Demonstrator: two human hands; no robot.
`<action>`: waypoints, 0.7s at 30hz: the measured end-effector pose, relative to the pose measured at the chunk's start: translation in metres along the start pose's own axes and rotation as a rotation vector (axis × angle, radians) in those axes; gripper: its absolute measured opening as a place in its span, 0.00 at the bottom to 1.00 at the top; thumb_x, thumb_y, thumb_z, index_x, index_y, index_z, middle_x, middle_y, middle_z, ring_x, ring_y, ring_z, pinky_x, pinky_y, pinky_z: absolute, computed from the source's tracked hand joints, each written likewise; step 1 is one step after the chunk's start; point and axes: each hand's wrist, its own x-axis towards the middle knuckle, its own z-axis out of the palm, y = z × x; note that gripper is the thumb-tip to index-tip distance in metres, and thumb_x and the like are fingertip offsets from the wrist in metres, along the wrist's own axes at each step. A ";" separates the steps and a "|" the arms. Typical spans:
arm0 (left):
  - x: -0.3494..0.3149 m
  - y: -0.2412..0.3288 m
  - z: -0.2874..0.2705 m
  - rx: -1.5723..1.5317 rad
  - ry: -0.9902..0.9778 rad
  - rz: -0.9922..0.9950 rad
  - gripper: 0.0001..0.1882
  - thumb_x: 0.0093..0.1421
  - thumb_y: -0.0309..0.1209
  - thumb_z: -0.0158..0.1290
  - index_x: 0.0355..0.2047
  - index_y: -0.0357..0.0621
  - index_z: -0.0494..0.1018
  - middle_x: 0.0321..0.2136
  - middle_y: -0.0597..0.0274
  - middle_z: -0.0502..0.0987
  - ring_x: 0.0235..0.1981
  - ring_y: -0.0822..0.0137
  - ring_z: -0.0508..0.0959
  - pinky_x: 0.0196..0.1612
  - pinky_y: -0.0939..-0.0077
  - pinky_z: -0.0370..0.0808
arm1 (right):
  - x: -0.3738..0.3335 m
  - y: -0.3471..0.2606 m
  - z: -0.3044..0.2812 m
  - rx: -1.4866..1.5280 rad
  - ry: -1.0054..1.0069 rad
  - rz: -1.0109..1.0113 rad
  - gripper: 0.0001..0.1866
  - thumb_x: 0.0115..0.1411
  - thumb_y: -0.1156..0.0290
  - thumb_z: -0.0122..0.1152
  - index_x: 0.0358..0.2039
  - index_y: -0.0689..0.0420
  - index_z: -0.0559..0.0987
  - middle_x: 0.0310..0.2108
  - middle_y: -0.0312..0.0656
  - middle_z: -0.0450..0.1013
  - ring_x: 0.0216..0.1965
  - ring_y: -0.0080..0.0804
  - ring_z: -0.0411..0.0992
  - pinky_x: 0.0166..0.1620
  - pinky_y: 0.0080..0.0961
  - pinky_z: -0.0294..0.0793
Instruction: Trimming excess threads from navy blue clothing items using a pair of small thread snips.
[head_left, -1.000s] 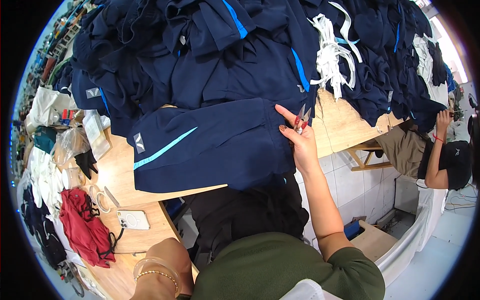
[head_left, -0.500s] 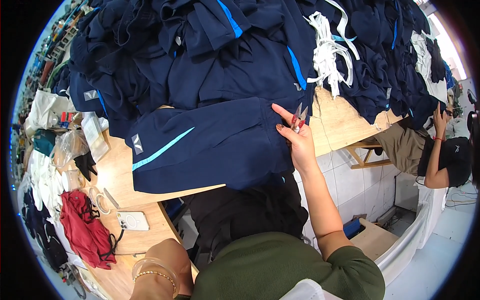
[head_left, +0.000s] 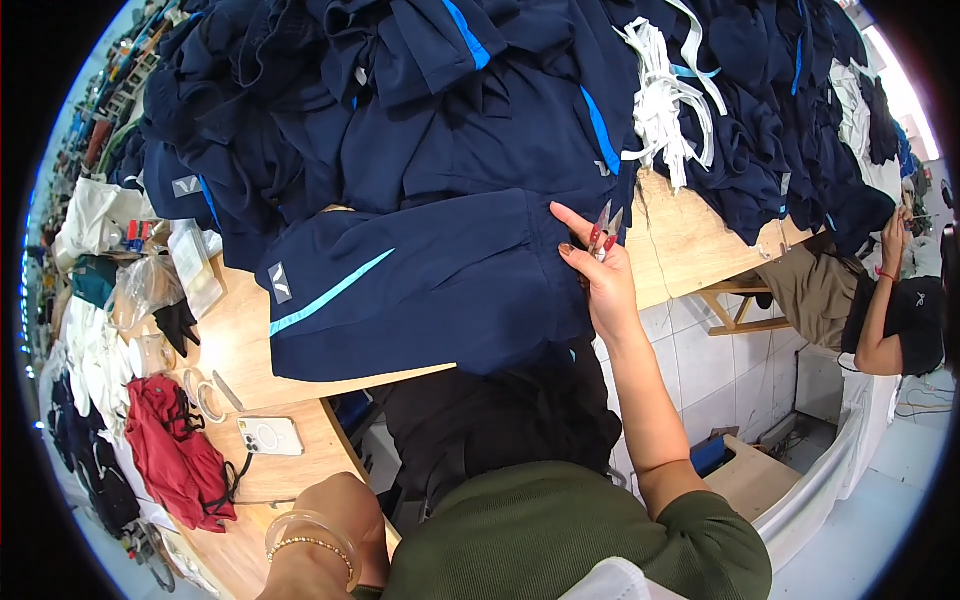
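Note:
A pair of navy shorts with a light blue stripe and a small grey patch lies spread along the table edge in front of me. Over its waistband, my right hand holds small thread snips with red grips, blades pointing away from me. The index finger and thumb touch the waistband. My left hand is low at the left, close to my body, below a clear bangle and a beaded bracelet; its fingers are hidden.
Heaped navy garments cover the far side. White drawstrings hang at the right. A phone, a red cloth bag and a roll of tape lie at the left. Another person works at the far right.
The whole view has shifted slightly. The shorts and my hands keep nearly the same places; the other person's hands have moved a little.

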 end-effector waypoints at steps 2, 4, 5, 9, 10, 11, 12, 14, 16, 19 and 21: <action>0.004 0.000 0.003 0.047 0.068 -0.122 0.10 0.61 0.28 0.45 0.34 0.60 0.75 0.36 0.83 0.73 0.28 0.83 0.72 0.33 0.73 0.60 | 0.000 0.000 0.001 0.005 -0.004 0.002 0.22 0.55 0.82 0.50 0.52 0.65 0.72 0.51 0.35 0.71 0.30 0.07 0.61 0.39 0.07 0.61; 0.009 -0.006 0.006 0.148 0.096 -0.129 0.10 0.61 0.27 0.45 0.34 0.59 0.75 0.35 0.82 0.73 0.28 0.82 0.72 0.34 0.73 0.60 | 0.000 0.000 0.001 0.011 -0.006 0.003 0.21 0.55 0.82 0.50 0.51 0.65 0.72 0.51 0.35 0.71 0.30 0.07 0.62 0.39 0.07 0.61; 0.007 -0.007 0.005 0.149 0.095 -0.130 0.10 0.61 0.27 0.45 0.34 0.59 0.75 0.35 0.82 0.73 0.28 0.82 0.72 0.34 0.73 0.60 | 0.000 0.000 0.001 0.002 -0.012 0.004 0.21 0.55 0.82 0.50 0.51 0.66 0.72 0.51 0.35 0.71 0.30 0.07 0.62 0.39 0.07 0.61; -0.002 -0.005 -0.001 -0.003 -0.008 0.185 0.10 0.61 0.26 0.45 0.33 0.58 0.76 0.34 0.80 0.73 0.29 0.80 0.72 0.36 0.73 0.60 | 0.001 -0.001 0.003 0.032 0.006 -0.003 0.21 0.55 0.82 0.51 0.52 0.66 0.72 0.49 0.34 0.71 0.29 0.07 0.60 0.37 0.07 0.60; -0.002 -0.003 -0.002 0.005 0.019 0.113 0.11 0.61 0.26 0.45 0.32 0.58 0.76 0.35 0.80 0.73 0.29 0.79 0.73 0.37 0.74 0.60 | 0.001 -0.001 0.003 0.033 0.008 -0.007 0.21 0.55 0.82 0.51 0.52 0.66 0.72 0.49 0.34 0.71 0.29 0.07 0.60 0.37 0.07 0.60; 0.000 -0.003 -0.002 0.003 0.015 0.114 0.11 0.61 0.26 0.45 0.32 0.58 0.76 0.35 0.80 0.73 0.29 0.79 0.73 0.37 0.74 0.60 | 0.001 0.000 0.001 0.017 -0.001 -0.003 0.21 0.55 0.81 0.51 0.52 0.66 0.72 0.49 0.34 0.72 0.28 0.07 0.59 0.36 0.07 0.59; 0.004 -0.005 -0.001 0.050 0.078 0.019 0.11 0.60 0.25 0.46 0.31 0.57 0.77 0.35 0.80 0.74 0.30 0.79 0.73 0.37 0.75 0.60 | 0.002 0.000 -0.001 0.000 -0.009 -0.001 0.22 0.55 0.81 0.51 0.52 0.66 0.72 0.48 0.33 0.72 0.28 0.07 0.59 0.35 0.07 0.58; 0.006 -0.009 0.000 0.099 0.132 -0.072 0.11 0.60 0.25 0.47 0.30 0.57 0.77 0.34 0.80 0.74 0.30 0.80 0.73 0.37 0.75 0.60 | 0.002 0.000 -0.002 0.006 -0.010 0.000 0.22 0.55 0.81 0.51 0.52 0.66 0.72 0.48 0.33 0.72 0.28 0.07 0.59 0.35 0.07 0.59; 0.006 -0.014 0.000 0.059 0.092 0.014 0.12 0.59 0.24 0.47 0.29 0.56 0.78 0.32 0.80 0.76 0.30 0.80 0.74 0.37 0.76 0.60 | 0.003 0.000 -0.004 0.012 -0.010 0.009 0.22 0.54 0.81 0.51 0.52 0.66 0.71 0.48 0.33 0.72 0.27 0.07 0.59 0.35 0.07 0.59; 0.011 -0.014 0.007 0.140 0.085 0.110 0.12 0.59 0.23 0.47 0.29 0.56 0.78 0.28 0.79 0.77 0.28 0.80 0.74 0.36 0.77 0.59 | 0.000 -0.002 0.003 0.033 -0.020 0.022 0.24 0.53 0.82 0.50 0.53 0.65 0.71 0.43 0.30 0.73 0.27 0.08 0.60 0.34 0.07 0.58; 0.017 -0.006 0.001 0.122 0.005 0.116 0.12 0.58 0.21 0.47 0.29 0.55 0.78 0.26 0.76 0.76 0.27 0.79 0.75 0.35 0.78 0.63 | 0.000 0.001 0.005 0.044 -0.046 0.038 0.24 0.54 0.82 0.50 0.53 0.65 0.71 0.43 0.30 0.73 0.27 0.08 0.60 0.33 0.07 0.58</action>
